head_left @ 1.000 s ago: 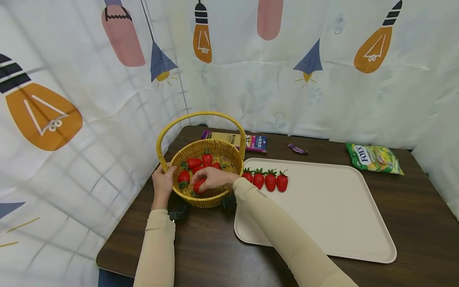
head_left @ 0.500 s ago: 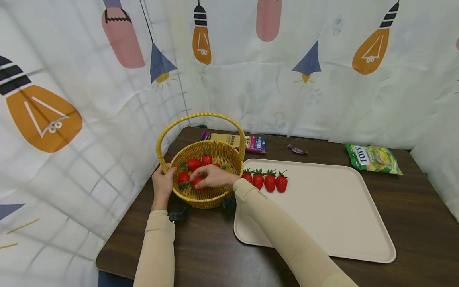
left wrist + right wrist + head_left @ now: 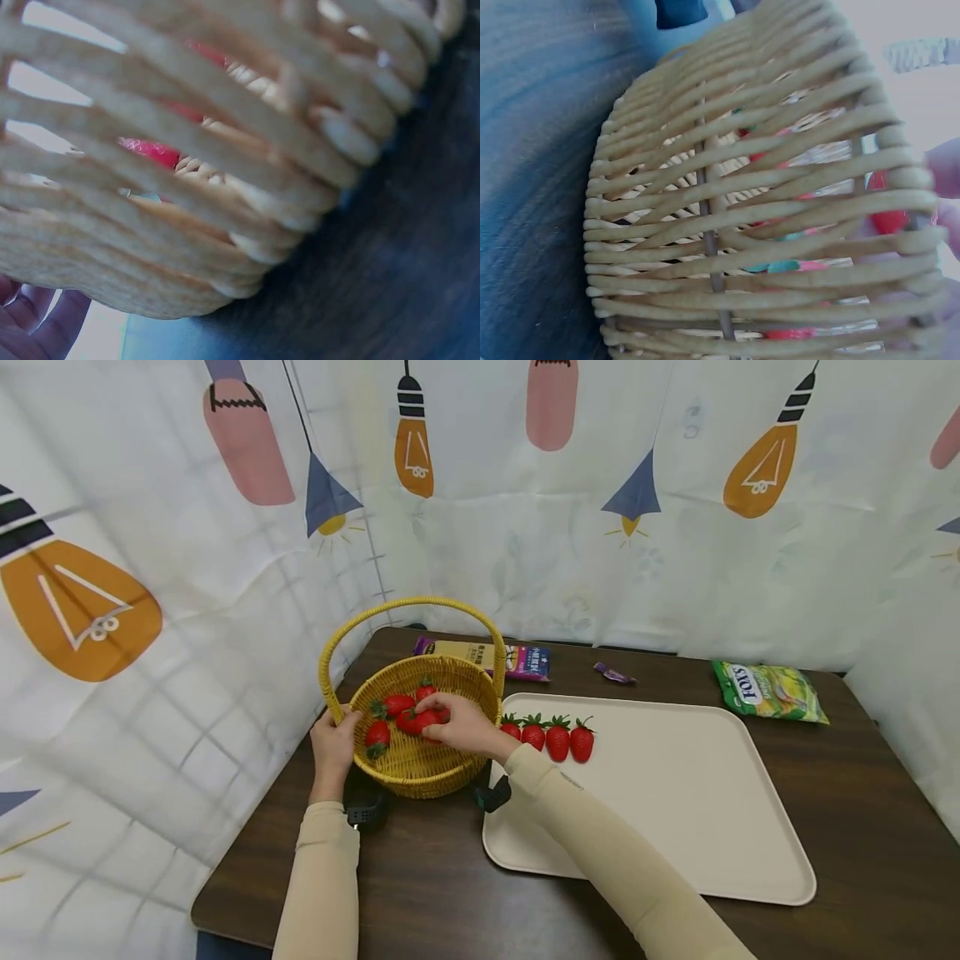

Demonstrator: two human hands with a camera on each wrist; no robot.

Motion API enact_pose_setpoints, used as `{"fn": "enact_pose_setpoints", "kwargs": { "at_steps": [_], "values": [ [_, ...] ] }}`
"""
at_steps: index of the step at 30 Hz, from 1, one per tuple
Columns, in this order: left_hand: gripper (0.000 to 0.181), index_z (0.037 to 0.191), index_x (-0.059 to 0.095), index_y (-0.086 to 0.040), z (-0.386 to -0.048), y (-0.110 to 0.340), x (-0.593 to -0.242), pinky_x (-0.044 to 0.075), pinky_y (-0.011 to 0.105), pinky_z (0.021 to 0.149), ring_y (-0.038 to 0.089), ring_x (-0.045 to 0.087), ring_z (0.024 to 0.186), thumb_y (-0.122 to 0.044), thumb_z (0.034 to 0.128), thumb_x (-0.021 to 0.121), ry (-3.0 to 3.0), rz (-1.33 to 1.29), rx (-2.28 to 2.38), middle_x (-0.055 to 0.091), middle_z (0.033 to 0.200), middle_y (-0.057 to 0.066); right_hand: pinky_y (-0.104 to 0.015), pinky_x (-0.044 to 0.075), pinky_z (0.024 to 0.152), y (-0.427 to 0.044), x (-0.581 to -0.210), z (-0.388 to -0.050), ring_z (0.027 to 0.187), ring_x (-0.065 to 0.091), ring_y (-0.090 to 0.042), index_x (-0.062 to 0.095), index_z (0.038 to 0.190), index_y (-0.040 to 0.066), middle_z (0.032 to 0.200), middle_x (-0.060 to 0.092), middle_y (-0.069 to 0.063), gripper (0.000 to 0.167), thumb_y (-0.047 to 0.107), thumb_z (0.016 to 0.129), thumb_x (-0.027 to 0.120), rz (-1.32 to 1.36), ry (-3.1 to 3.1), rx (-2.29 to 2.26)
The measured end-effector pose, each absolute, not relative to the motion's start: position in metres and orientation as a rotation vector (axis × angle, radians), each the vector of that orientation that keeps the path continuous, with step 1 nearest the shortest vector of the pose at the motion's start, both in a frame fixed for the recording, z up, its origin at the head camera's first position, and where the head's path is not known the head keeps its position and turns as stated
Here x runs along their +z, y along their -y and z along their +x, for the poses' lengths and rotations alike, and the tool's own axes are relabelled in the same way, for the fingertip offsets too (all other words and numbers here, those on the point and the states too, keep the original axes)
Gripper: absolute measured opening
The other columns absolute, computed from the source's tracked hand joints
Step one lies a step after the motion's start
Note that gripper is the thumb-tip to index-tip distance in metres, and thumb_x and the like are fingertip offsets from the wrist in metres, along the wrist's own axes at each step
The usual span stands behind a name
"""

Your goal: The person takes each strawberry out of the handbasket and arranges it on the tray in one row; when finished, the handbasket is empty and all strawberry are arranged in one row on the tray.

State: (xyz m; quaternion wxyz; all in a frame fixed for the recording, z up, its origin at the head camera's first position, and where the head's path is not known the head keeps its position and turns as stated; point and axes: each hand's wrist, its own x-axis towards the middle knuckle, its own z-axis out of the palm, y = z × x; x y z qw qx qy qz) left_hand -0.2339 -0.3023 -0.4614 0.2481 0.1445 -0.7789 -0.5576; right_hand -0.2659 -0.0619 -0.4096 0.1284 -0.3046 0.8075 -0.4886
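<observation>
A yellow wicker basket (image 3: 420, 785) with a tall arched handle stands on the table and holds several red strawberries (image 3: 377, 737). My left hand (image 3: 332, 747) grips its left rim at the foot of the handle. Inside the basket, my right hand (image 3: 467, 727) pinches a strawberry (image 3: 437, 719) between thumb and fingers, close to others. Through the weave, the right wrist view shows red fruit (image 3: 889, 217) by the fingertips. Only part of the left hand (image 3: 45, 326) appears below the basket in the left wrist view.
Right of the basket lies a beige tray (image 3: 660, 802) with a row of several strawberries (image 3: 557, 741) at its left end. Along the back are a purple snack packet (image 3: 527, 662), a small purple wrapped sweet (image 3: 615, 673) and a green FOX'S bag (image 3: 771, 692).
My right hand has lifted a strawberry from the near part of the basket and moved it up and right. My left hand keeps its grip on the rim. The view has shifted slightly.
</observation>
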Motion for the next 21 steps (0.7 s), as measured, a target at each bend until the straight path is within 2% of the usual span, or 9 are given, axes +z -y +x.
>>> {"fn": "enact_pose_setpoints", "kwargs": {
  "at_steps": [1, 4, 7, 11, 12, 16, 19, 21],
  "values": [
    [0.018, 0.083, 0.060, -0.001, -0.233, 0.302, -0.462, 0.034, 0.028, 0.053, 0.008, 0.034, 0.050, -0.017, 0.0916, 0.064, 2.121, 0.395, -1.522, 0.040, 0.056, -0.007, -0.034, 0.046, 0.092, 0.059, -0.408, -0.263, 0.112, 0.054, -0.018, 0.064, 0.118, 0.014, 0.123, 0.060, -0.002, 0.029, 0.014, 0.090, 0.068, -0.867, -2.349, -1.439],
    [0.019, 0.083, 0.059, 0.000, -0.234, 0.303, -0.463, 0.035, 0.028, 0.053, 0.010, 0.035, 0.051, -0.017, 0.0917, 0.064, 2.116, 0.395, -1.512, 0.044, 0.060, -0.005, -0.033, 0.049, 0.082, 0.052, -0.406, -0.257, 0.101, 0.056, -0.018, 0.064, 0.119, 0.017, 0.120, 0.061, 0.001, 0.030, 0.017, 0.089, 0.070, -0.796, -2.337, -1.505],
    [0.020, 0.080, 0.058, -0.002, -0.235, 0.303, -0.463, 0.035, 0.027, 0.053, 0.011, 0.035, 0.052, -0.017, 0.0920, 0.063, 2.109, 0.391, -1.503, 0.046, 0.064, -0.002, -0.031, 0.048, 0.066, 0.042, -0.403, -0.253, 0.080, 0.056, -0.017, 0.066, 0.120, 0.019, 0.121, 0.061, 0.001, 0.032, 0.021, 0.089, 0.071, -0.721, -2.329, -1.556],
    [0.018, 0.079, 0.058, -0.005, -0.237, 0.303, -0.464, 0.035, 0.027, 0.052, 0.013, 0.035, 0.053, -0.017, 0.0920, 0.063, 2.104, 0.391, -1.494, 0.045, 0.063, -0.002, -0.029, 0.051, 0.061, 0.025, -0.401, -0.249, 0.070, 0.062, -0.013, 0.065, 0.123, 0.015, 0.125, 0.060, -0.004, 0.036, 0.022, 0.088, 0.071, -0.637, -2.284, -1.627],
    [0.018, 0.080, 0.058, -0.005, -0.237, 0.302, -0.464, 0.035, 0.027, 0.052, 0.013, 0.035, 0.053, -0.017, 0.0921, 0.062, 2.109, 0.391, -1.493, 0.043, 0.061, -0.003, -0.028, 0.052, 0.061, 0.021, -0.401, -0.248, 0.071, 0.064, -0.013, 0.065, 0.124, 0.014, 0.124, 0.061, -0.005, 0.037, 0.022, 0.088, 0.072, -0.611, -2.258, -1.653],
    [0.018, 0.081, 0.059, -0.003, -0.237, 0.302, -0.464, 0.035, 0.027, 0.052, 0.011, 0.035, 0.052, -0.018, 0.0917, 0.063, 2.109, 0.394, -1.500, 0.043, 0.059, -0.006, -0.029, 0.047, 0.050, 0.002, -0.402, -0.246, 0.064, 0.064, -0.014, 0.062, 0.125, 0.014, 0.112, 0.066, -0.006, 0.041, 0.023, 0.087, 0.074, -0.521, -2.198, -1.718],
    [0.019, 0.082, 0.060, -0.002, -0.236, 0.301, -0.463, 0.036, 0.027, 0.052, 0.010, 0.036, 0.051, -0.018, 0.0913, 0.064, 2.106, 0.394, -1.506, 0.042, 0.058, -0.007, -0.037, 0.051, 0.052, -0.012, -0.403, -0.245, 0.068, 0.066, -0.017, 0.061, 0.126, 0.012, 0.112, 0.064, -0.007, 0.043, 0.022, 0.086, 0.074, -0.483, -2.168, -1.760],
    [0.019, 0.082, 0.060, -0.001, -0.236, 0.301, -0.463, 0.036, 0.027, 0.052, 0.009, 0.036, 0.051, -0.018, 0.0910, 0.064, 2.105, 0.395, -1.508, 0.042, 0.057, -0.007, -0.043, 0.054, 0.059, -0.023, -0.405, -0.245, 0.079, 0.069, -0.019, 0.061, 0.126, 0.011, 0.117, 0.059, -0.007, 0.043, 0.021, 0.086, 0.075, -0.483, -2.180, -1.773]
  ]
}}
